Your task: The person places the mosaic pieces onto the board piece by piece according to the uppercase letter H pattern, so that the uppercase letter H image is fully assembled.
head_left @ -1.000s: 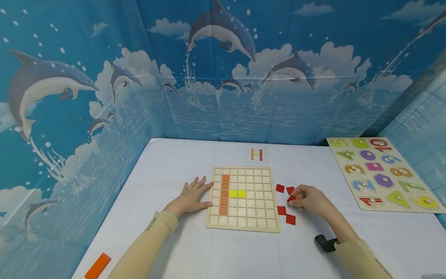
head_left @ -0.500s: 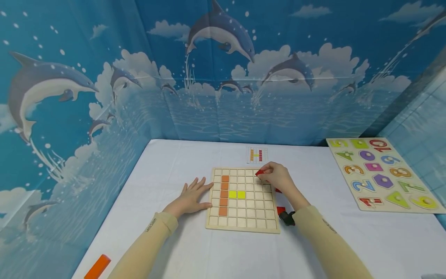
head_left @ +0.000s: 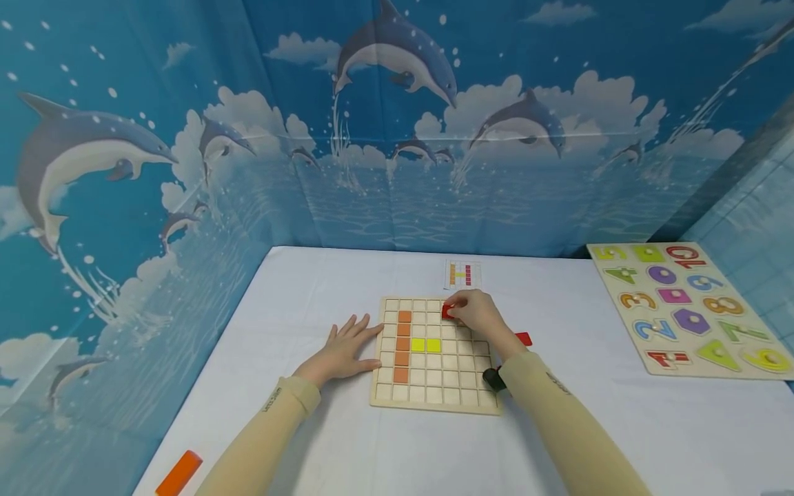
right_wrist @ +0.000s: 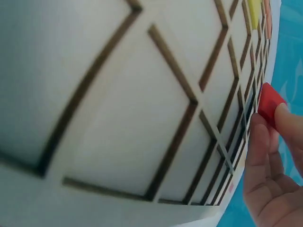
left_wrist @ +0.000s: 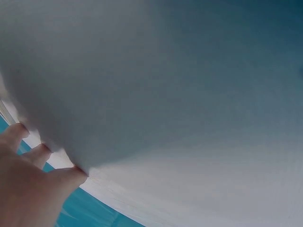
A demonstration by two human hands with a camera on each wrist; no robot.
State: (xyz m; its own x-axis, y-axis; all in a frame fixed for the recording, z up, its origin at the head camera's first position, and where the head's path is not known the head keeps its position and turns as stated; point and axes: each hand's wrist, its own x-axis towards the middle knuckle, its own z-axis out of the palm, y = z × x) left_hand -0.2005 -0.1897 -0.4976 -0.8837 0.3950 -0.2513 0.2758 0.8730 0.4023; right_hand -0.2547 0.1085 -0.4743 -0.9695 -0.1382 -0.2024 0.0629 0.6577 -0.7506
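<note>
A wooden grid board lies on the white table, with a column of orange tiles and two yellow tiles set in its squares. Between thumb and fingers, my right hand pinches a red square tile over the board's upper rows. The right wrist view shows that red tile tilted, close to the grid. My left hand rests flat with spread fingers, its fingertips and thumb at the board's left edge. In the left wrist view, part of the left hand touches the white cloth.
A small pattern card lies behind the board. Another red tile shows beside the right forearm, which hides the area around it. A number-and-shape puzzle lies at the right, an orange block at the front left.
My right hand has carried a red tile from the loose tiles on the right, leftward and away from me, to above the board's upper rows. The left hand has stayed in place.
</note>
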